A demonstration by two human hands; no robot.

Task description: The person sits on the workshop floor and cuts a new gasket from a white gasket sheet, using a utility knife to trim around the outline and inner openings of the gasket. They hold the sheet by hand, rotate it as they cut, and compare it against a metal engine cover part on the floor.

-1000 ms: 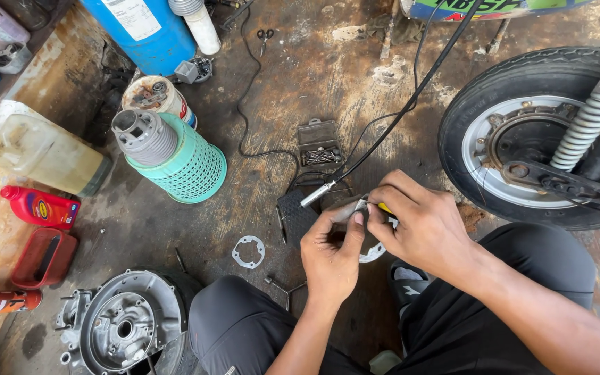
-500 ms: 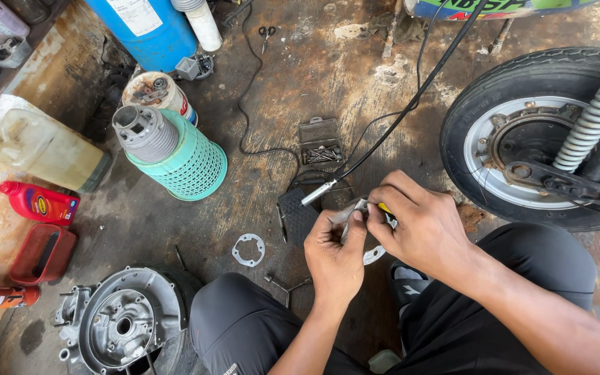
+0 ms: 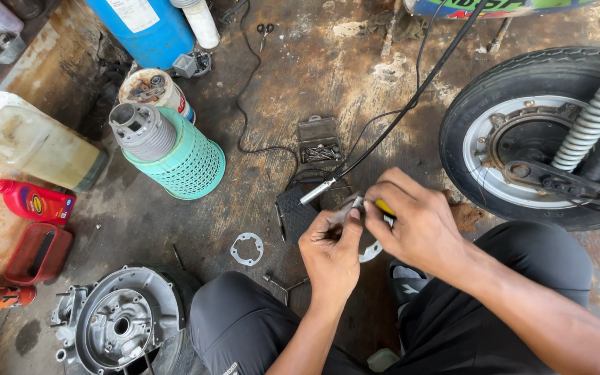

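Hands barely shifted: left hand point(image 3: 331, 253) and right hand point(image 3: 418, 222) pinching a small metal part point(image 3: 351, 207) over stained concrete floor point(image 3: 300, 90).

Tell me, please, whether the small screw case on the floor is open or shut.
Open: the small screw case lies with its lid folded back flat, and screws show inside one half.

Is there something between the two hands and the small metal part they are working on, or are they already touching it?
Nothing visible stands between them. The left hand pinches the small metal part at its fingertips, and the right hand touches it from the other side while gripping a yellow-handled tool. The black cable ends just beside them, not across them.
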